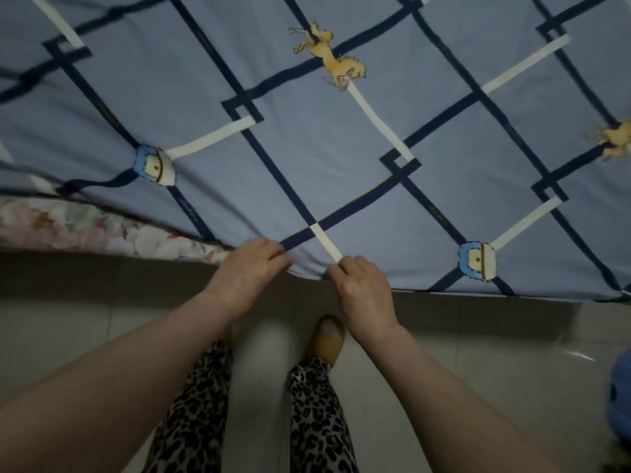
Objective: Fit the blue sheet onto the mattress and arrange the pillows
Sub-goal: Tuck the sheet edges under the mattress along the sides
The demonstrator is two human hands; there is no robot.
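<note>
left hand gripping blue sheet edge | right hand pinching same edge | no legible writing

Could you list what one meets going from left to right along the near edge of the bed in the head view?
Floral mattress, left hand gripping the blue sheet at its edge, right hand gripping the same edge, blue-and-cream printed emblem on the sheet.

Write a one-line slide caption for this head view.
Both hands, left hand and right hand, grip the blue sheet at the bed's near edge, floral mattress exposed at left.
</note>
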